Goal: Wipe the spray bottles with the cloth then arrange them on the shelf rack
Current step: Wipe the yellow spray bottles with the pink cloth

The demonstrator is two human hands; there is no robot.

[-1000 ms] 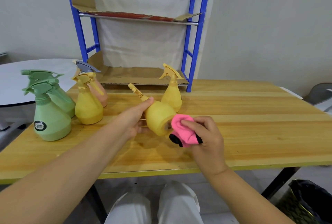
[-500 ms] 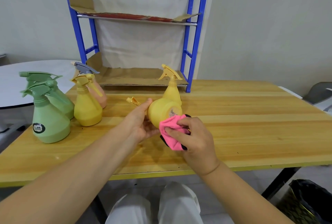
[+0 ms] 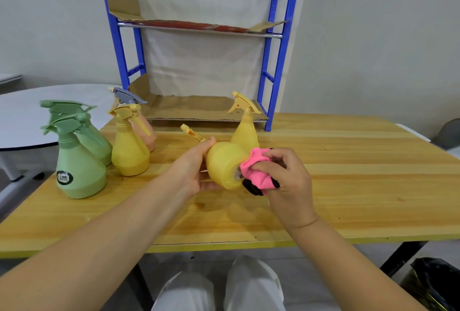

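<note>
Nearest the camera, the right hand (image 3: 286, 181) was curled round a bunched pink cloth (image 3: 256, 173) and pressed it against the bottom end of a yellow bottle (image 3: 224, 163). The left hand (image 3: 191, 168) gripped that bottle at the neck end and held it on its side just above the table (image 3: 348, 186), nozzle pointing away and to the left. By the look of it, the wiping step was under way on this one bottle, which was nowhere near the shelves yet.

Further back on the left, four bottles stood close together on the table. A labelled green bottle (image 3: 77, 168) stood in front, with a second green bottle (image 3: 98, 141) just behind it. Beside them was a second yellow bottle (image 3: 129, 151), and a peach bottle (image 3: 149, 133) with a grey trigger stood behind that. A third yellow bottle (image 3: 245, 133) stood apart on the table, just in front of the lower shelf. Nothing showed whether any of these five had been wiped.

At the back stood the blue rack (image 3: 271, 61). Its two shelves were lined with cardboard (image 3: 194, 109) and held no bottles. Judging from that, the task was in its early part. No bottle had been arranged, the held one needed finishing, and all six had yet to go onto the rack.
</note>
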